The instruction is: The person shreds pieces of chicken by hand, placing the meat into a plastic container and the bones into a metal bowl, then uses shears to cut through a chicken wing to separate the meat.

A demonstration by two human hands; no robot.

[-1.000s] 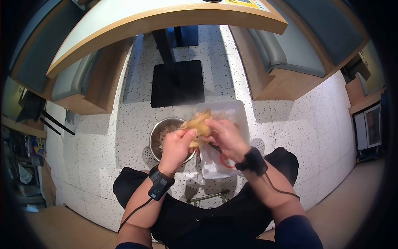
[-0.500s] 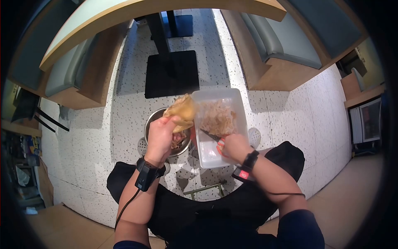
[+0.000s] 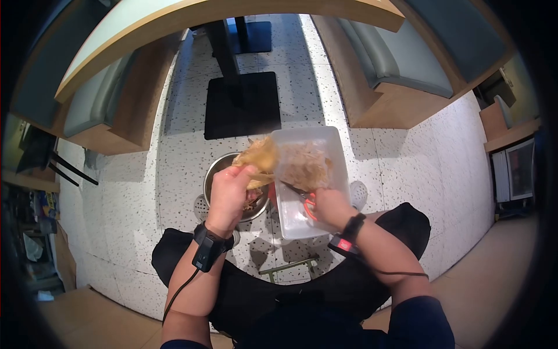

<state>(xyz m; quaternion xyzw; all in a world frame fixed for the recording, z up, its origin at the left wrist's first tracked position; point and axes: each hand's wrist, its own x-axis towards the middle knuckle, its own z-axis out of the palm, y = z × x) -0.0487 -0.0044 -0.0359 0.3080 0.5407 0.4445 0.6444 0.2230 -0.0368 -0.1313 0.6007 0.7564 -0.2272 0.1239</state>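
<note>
My left hand [image 3: 230, 189] is closed on a yellowish, floppy piece of food [image 3: 259, 158], held up over the right side of a round metal bowl [image 3: 210, 179] on the floor. Darker pieces lie inside the bowl. In my right hand [image 3: 332, 206] are scissors [image 3: 310, 205] with orange handles, their dark blades pointing up and left over a white rectangular tub [image 3: 296, 228]. Pale, translucent shreds [image 3: 307, 167] are heaped in the tub's far part. The tub stands just right of the bowl. The far end of the yellowish piece is blurred.
A black table base [image 3: 242, 104] stands on the speckled floor ahead, beneath a wood-edged tabletop [image 3: 232, 10]. Grey cushioned benches are at left [image 3: 96, 110] and right [image 3: 410, 58]. Shoes with holes flank the containers. A greenish metal frame [image 3: 289, 266] shows near my lap.
The yellowish piece has shifted slightly in my left hand and hangs a little lower. My right hand with the scissors has barely moved. The whole view has shifted slightly.
</note>
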